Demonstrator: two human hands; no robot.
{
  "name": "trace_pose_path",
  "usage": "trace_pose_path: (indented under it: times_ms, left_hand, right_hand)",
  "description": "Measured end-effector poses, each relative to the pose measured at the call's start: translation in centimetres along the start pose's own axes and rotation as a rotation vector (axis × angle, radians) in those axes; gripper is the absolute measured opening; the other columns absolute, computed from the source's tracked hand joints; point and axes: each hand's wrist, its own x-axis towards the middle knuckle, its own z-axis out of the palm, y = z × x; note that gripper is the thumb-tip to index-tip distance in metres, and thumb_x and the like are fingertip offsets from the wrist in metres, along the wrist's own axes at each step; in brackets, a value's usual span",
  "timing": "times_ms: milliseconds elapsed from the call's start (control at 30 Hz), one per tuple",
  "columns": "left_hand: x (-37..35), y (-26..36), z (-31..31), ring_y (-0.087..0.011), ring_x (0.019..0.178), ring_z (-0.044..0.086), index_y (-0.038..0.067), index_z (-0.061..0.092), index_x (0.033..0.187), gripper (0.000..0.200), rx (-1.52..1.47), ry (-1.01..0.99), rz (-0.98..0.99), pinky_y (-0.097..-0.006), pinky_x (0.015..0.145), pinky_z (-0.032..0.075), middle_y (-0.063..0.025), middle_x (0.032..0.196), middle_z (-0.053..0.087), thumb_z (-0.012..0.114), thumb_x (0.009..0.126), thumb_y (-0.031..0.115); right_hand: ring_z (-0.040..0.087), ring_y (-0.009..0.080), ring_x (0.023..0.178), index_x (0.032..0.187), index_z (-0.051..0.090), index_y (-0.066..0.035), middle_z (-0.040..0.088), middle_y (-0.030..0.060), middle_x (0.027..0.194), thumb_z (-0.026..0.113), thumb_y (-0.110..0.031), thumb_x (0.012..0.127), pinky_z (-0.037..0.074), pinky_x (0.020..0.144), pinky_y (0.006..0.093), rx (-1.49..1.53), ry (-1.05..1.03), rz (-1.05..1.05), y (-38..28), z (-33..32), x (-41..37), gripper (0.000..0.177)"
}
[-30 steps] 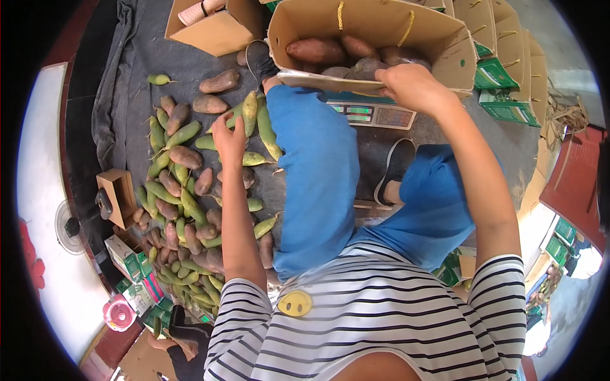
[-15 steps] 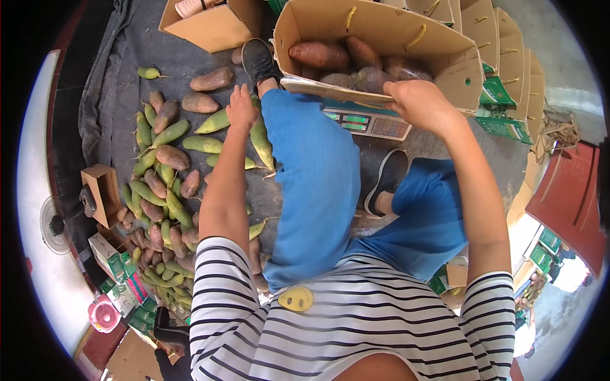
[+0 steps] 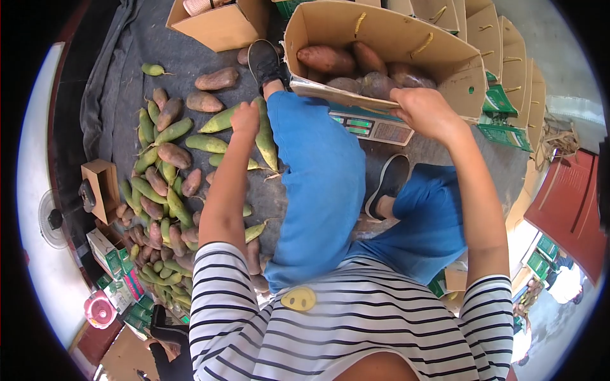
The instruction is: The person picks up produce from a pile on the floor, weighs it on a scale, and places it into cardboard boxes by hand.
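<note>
My right hand (image 3: 419, 111) grips the near edge of an open cardboard box (image 3: 454, 105) at its right part. Inside the box lie several reddish-brown radishes (image 3: 326, 60). The box rests on a scale (image 3: 375, 126) with lit green displays. My left hand (image 3: 245, 118) is closed over the top end of a green radish (image 3: 220, 120), beside my lower leg; what its fingers hold is hidden. Another long green radish (image 3: 265, 141) lies just to the right of that hand, next to my trouser leg.
Many green and brown radishes (image 3: 173, 155) cover the dark ground cloth at left. A second box (image 3: 222, 28) stands at the top. More boxes (image 3: 502, 57) line the upper right. A person's arm (image 3: 166, 327) shows at lower left.
My left hand has gone from spread fingers to closed over the green radishes. My right hand keeps its hold on the box edge. The whole view has shifted slightly.
</note>
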Motion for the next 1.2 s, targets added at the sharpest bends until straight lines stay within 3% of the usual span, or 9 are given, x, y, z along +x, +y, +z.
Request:
trace_pose_path:
  times_ms: [233, 333, 433, 500, 700, 733, 867, 1067, 1200]
  left_hand:
    - [-7.5, -5.0, 0.8, -0.0395, 0.088, 0.059, 0.008, 0.047, 0.108, 0.035, -0.301, -0.03, -0.13, -0.0472, 0.073, 0.049, -0.0198, 0.101, 0.056, 0.063, 0.078, 0.016]
    - [-10.6, -6.7, 4.4, -0.0402, 0.09, 0.057, 0.005, 0.047, 0.109, 0.041, -0.466, 0.281, -0.058, -0.0441, 0.076, 0.047, -0.019, 0.102, 0.057, 0.067, 0.075, 0.016]
    - [-13.5, -7.3, 5.5, -0.0393, 0.09, 0.057, 0.002, 0.053, 0.106, 0.043, -0.676, 0.364, -0.405, -0.0425, 0.078, 0.045, -0.0188, 0.098, 0.061, 0.071, 0.074, 0.022]
    - [-14.8, -8.6, 6.2, -0.0189, 0.078, 0.061, -0.003, 0.049, 0.11, 0.047, -1.255, 0.258, -0.66, -0.0285, 0.063, 0.049, -0.0145, 0.09, 0.061, 0.072, 0.078, 0.023]
    - [-17.4, -3.4, -6.2, -0.0155, 0.068, 0.059, -0.003, 0.046, 0.109, 0.038, -1.566, 0.659, -0.368, -0.0237, 0.056, 0.047, -0.0116, 0.088, 0.058, 0.066, 0.085, 0.019]
    - [-17.4, -2.3, -8.9, -0.0176, 0.079, 0.06, -0.004, 0.046, 0.111, 0.036, -1.559, 0.695, -0.308, -0.0257, 0.065, 0.051, -0.0127, 0.099, 0.056, 0.064, 0.087, 0.017]
    - [-16.8, 3.3, -18.9, -0.0224, 0.097, 0.058, -0.005, 0.043, 0.119, 0.039, -1.441, 0.892, -0.032, -0.0314, 0.079, 0.053, -0.0151, 0.111, 0.052, 0.06, 0.089, 0.014]
    - [-11.0, 10.4, -24.9, -0.0229, 0.107, 0.054, -0.004, 0.037, 0.129, 0.051, -1.558, 0.533, 0.37, -0.0313, 0.083, 0.05, -0.0178, 0.123, 0.047, 0.061, 0.086, 0.009]
    - [-10.0, 10.3, -24.1, -0.0215, 0.107, 0.053, -0.002, 0.031, 0.133, 0.058, -1.218, 0.757, 0.241, -0.0293, 0.086, 0.046, -0.0171, 0.127, 0.044, 0.063, 0.086, 0.012]
  right_hand:
    - [0.058, 0.0378, 0.081, 0.083, 0.052, -0.001, 0.06, 0.0181, 0.077, 0.061, -0.018, 0.08, 0.044, 0.067, 0.047, -0.015, -0.033, 0.0, 0.6, 0.4, 0.3, 0.02]
    - [0.059, 0.0371, 0.079, 0.082, 0.052, -0.001, 0.06, 0.018, 0.076, 0.062, -0.017, 0.079, 0.045, 0.067, 0.0468, -0.033, 0.027, -0.037, 0.7, 0.8, 0.0, 0.019]
    - [0.06, 0.0357, 0.08, 0.085, 0.055, -0.001, 0.062, 0.0173, 0.078, 0.063, -0.017, 0.078, 0.046, 0.069, 0.0456, -0.028, 0.006, 0.015, 0.4, 0.9, -0.2, 0.02]
    - [0.061, 0.035, 0.082, 0.088, 0.057, -0.001, 0.063, 0.0164, 0.08, 0.064, -0.019, 0.077, 0.048, 0.071, 0.0447, -0.034, 0.003, 0.046, 0.4, 1.0, -0.2, 0.022]
    - [0.061, 0.0358, 0.08, 0.087, 0.06, -0.002, 0.063, 0.0183, 0.081, 0.053, -0.039, 0.086, 0.048, 0.069, 0.0447, 0.053, 0.089, 0.083, -0.1, -2.7, -0.8, 0.037]
    - [0.062, 0.036, 0.081, 0.088, 0.061, -0.002, 0.064, 0.019, 0.083, 0.049, -0.043, 0.088, 0.048, 0.069, 0.0447, 0.066, 0.115, 0.104, -0.3, -3.4, -0.8, 0.043]
    - [0.062, 0.0348, 0.076, 0.085, 0.06, -0.005, 0.064, 0.0155, 0.076, 0.04, -0.047, 0.092, 0.048, 0.067, 0.0444, 0.21, 0.752, 0.176, 0.4, -4.2, -0.6, 0.047]
    - [0.064, 0.0216, 0.066, 0.082, 0.06, -0.006, 0.064, 0.0066, 0.068, 0.04, -0.039, 0.094, 0.047, 0.062, 0.0325, 0.662, 1.011, 0.228, 1.7, -4.5, -0.6, 0.04]
    - [0.064, 0.0182, 0.066, 0.081, 0.06, -0.005, 0.064, 0.0067, 0.067, 0.041, -0.039, 0.094, 0.048, 0.062, 0.0302, 0.736, 1.018, 0.221, 2.0, -4.8, -0.8, 0.04]
